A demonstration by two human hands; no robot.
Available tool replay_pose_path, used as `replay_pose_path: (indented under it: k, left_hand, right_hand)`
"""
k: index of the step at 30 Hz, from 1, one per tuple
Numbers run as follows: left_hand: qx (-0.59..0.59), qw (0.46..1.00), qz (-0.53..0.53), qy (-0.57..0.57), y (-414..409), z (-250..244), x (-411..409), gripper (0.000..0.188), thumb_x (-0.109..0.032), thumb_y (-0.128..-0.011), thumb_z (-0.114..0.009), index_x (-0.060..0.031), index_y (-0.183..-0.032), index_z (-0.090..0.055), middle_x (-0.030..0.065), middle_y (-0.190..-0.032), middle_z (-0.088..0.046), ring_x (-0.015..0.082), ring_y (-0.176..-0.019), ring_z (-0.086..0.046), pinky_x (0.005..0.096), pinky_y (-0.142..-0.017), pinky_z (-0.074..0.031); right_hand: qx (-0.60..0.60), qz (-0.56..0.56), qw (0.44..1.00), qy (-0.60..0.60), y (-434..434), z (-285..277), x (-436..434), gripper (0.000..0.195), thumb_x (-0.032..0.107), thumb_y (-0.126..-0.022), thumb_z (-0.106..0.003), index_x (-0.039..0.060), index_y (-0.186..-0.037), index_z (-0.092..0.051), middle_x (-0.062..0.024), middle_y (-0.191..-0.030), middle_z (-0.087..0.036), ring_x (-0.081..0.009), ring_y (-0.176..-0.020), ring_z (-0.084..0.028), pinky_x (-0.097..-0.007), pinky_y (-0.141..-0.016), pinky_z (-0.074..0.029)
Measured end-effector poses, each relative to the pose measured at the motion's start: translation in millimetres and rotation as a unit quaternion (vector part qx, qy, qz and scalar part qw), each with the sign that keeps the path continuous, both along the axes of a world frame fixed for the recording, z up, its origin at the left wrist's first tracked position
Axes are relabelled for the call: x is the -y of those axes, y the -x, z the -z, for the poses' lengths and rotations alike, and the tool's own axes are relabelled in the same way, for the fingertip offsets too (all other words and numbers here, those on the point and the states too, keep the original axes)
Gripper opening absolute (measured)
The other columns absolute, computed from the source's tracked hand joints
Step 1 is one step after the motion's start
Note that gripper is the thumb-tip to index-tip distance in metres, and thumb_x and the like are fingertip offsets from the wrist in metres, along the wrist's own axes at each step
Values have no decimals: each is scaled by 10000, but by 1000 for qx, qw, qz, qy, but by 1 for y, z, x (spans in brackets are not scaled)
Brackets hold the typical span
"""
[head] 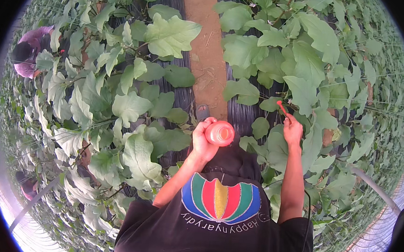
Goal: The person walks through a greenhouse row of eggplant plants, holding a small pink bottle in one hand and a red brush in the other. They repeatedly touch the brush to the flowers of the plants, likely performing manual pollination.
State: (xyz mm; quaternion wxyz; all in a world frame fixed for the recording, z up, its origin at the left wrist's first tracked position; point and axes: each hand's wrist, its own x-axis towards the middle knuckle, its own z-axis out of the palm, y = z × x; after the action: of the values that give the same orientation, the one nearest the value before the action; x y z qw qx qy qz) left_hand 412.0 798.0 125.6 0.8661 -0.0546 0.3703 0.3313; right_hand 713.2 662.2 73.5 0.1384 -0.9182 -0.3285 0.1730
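Observation:
My left hand (202, 139) is closed around an open-mouthed bottle (219, 133) with pinkish-red contents or colouring, held over the path in front of my body. Out to the right, my right hand (293, 129) grips a thin red stick or brush (282, 108). Its red tip points up and left, over a leaf (270, 104) of a broad-leaved plant that looks like eggplant. Small pale flowers show near that tip; whether it touches one I cannot tell.
A bare soil path (208, 56) runs ahead between strips of black plastic mulch (170, 78). Dense leafy plants (171, 36) stand on both sides, with thin strings across them. Another person (33, 52) is among the plants at the far left. Curved poles (376, 191) stand at both edges.

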Motion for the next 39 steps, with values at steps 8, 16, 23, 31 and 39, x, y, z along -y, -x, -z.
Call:
replay_pose_path:
  k: [8,16,23,31,39]
  left_hand:
    - [8,1000,4,-23,-7,10,-103,165,-212,-827,-479,-71,-896,-531,75,-863,-593,223,-852,-593,378,-787,-495]
    - [-28,999,-32,-1,-8,10,-144,99,-182,-821,-490,-88,-851,-498,39,-857,-559,192,-861,-569,353,-824,-472]
    - [-72,996,-49,17,-9,33,-131,141,-173,-828,-471,-54,-894,-506,71,-872,-568,215,-861,-578,363,-834,-474]
    - [-65,997,-35,24,-15,58,-116,177,-190,-849,-468,-39,-905,-540,123,-940,-596,253,-909,-588,379,-873,-467]
    - [-64,996,-29,46,-7,69,-122,178,-191,-849,-468,-39,-915,-534,114,-936,-597,235,-901,-588,368,-854,-475]
  right_hand:
    - [72,54,983,159,-68,34,34,292,222,-872,-526,71,-1088,-652,-258,-801,-619,-427,-765,-618,-471,-685,-481]
    - [60,163,972,156,-130,147,90,406,302,-862,-548,22,-1155,-572,-183,-1012,-643,-368,-839,-618,-453,-650,-485]
    - [-179,177,967,-37,-147,192,76,283,125,-921,-506,52,-1193,-533,-77,-1043,-610,-184,-830,-581,-297,-556,-480]
    - [-185,203,961,-28,-142,169,52,300,100,-916,-484,17,-1189,-579,-50,-916,-615,-124,-704,-569,-258,-562,-501]
    - [-100,67,992,-31,-172,183,105,318,143,-934,-474,18,-1213,-559,-50,-919,-624,-121,-663,-586,-250,-594,-509]
